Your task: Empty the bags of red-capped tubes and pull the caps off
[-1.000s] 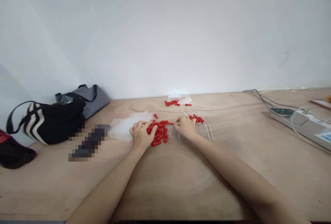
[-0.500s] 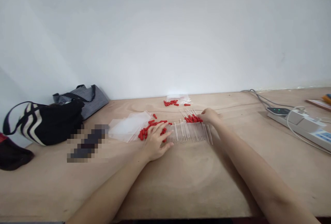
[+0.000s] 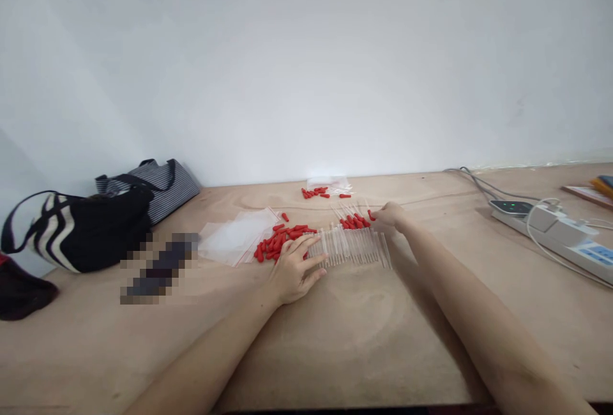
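Observation:
My left hand (image 3: 294,269) lies with its fingers spread, the fingertips at the left end of a row of clear thin tubes (image 3: 357,246). Right beside it is a pile of loose red rubber bulbs (image 3: 282,241), partly covered by the hand. At the far right of the row, my right hand (image 3: 390,216) pinches a dropper by its red bulb (image 3: 371,215); a thin clear tube seems to point away from it. Just left of those fingers lies a bunch of red-bulbed droppers (image 3: 353,221), their tubes pointing to the wall.
Clear zip bags (image 3: 234,236) lie left of the pile. Nearer the wall are more red bulbs (image 3: 313,192) and a small bag (image 3: 328,183). A black bag (image 3: 105,230) and a striped bag (image 3: 179,185) stand left. A power strip (image 3: 555,236) with cables lies right.
My right hand has shifted slightly, and one red bulb now shows apart from the bunch at its fingertips. My left hand has slid a little toward me and right, uncovering more red bulbs.

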Demonstrator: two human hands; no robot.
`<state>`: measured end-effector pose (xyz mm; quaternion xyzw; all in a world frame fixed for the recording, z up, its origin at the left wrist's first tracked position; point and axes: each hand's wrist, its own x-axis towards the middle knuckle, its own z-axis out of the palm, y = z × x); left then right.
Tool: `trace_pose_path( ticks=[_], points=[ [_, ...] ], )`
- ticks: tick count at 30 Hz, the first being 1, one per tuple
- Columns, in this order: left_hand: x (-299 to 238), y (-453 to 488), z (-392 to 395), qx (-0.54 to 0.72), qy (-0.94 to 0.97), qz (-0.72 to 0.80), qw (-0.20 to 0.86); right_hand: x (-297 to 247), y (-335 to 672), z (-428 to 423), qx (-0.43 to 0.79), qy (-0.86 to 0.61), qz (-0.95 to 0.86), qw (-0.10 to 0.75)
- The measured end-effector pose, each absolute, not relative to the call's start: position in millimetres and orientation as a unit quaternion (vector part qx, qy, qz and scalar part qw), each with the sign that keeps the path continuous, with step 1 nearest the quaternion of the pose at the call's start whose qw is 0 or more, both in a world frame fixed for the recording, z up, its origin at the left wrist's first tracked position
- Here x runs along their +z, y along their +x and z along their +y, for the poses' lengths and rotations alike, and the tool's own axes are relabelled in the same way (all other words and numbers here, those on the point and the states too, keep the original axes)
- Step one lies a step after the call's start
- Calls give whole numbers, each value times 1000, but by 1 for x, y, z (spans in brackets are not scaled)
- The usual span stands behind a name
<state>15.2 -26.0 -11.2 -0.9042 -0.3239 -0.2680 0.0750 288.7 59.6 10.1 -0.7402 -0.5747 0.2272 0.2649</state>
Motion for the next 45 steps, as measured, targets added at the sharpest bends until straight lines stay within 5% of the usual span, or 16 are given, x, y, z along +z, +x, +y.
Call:
trace_pose_path(
  ticks=[7, 13, 19, 22, 27, 45],
  points=[
    [-4, 28, -20, -360, -862, -358, -11, 8, 228, -10, 331, -582, -659, 342],
    [-5, 43, -31, -370, -805, -450, -113, -1, 192, -52, 150, -537, -748, 360],
    [1, 30, -28, -299, -822, -475, 96, -14, 206, -44, -210, -469, -764, 390],
    [3, 27, -28, -274, -836, -433, 195, -21, 213, -40, -284, -422, -777, 371],
    [-7, 32, -29, -282, -853, -357, 256, -29, 213, -37, -261, -407, -818, 311],
    [-18, 27, -43, -309, -852, -264, 330, -39, 232, -48, -168, -378, -861, 297]
  ],
)
